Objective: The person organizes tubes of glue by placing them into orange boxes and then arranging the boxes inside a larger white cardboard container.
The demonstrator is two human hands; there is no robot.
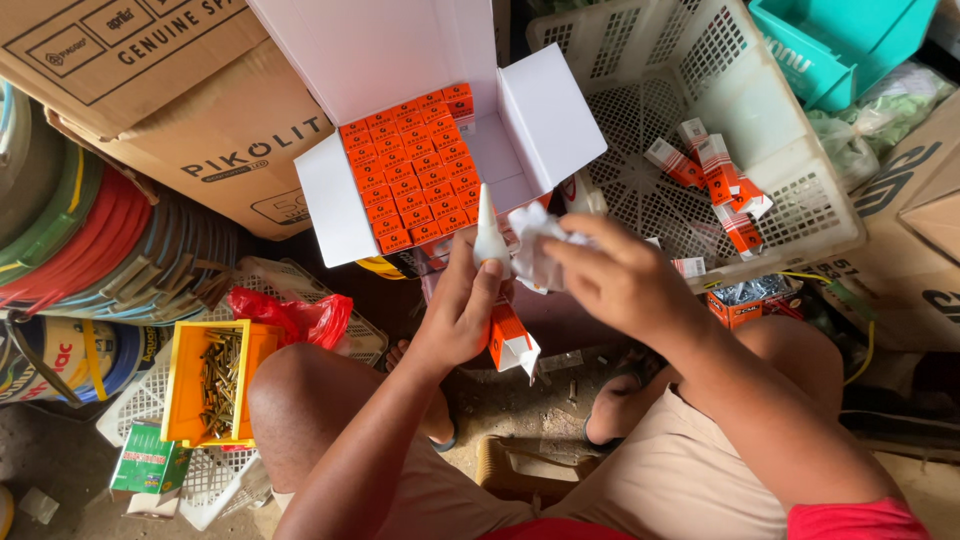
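White nozzle tube (489, 232) stands upright in our left hand (462, 305), whose grip pinches it along with an orange-and-white carton (510, 338). Our right hand (615, 275) pinches crumpled white paper (535, 245) just beside the tube, below the white box (380, 60) of orange cartons (412, 165).

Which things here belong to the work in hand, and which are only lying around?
In use:
left hand holding white tube and orange carton
right hand holding white paper
open box of orange cartons
white basket with loose cartons

Lying about:
yellow tray
red bag
teal crate
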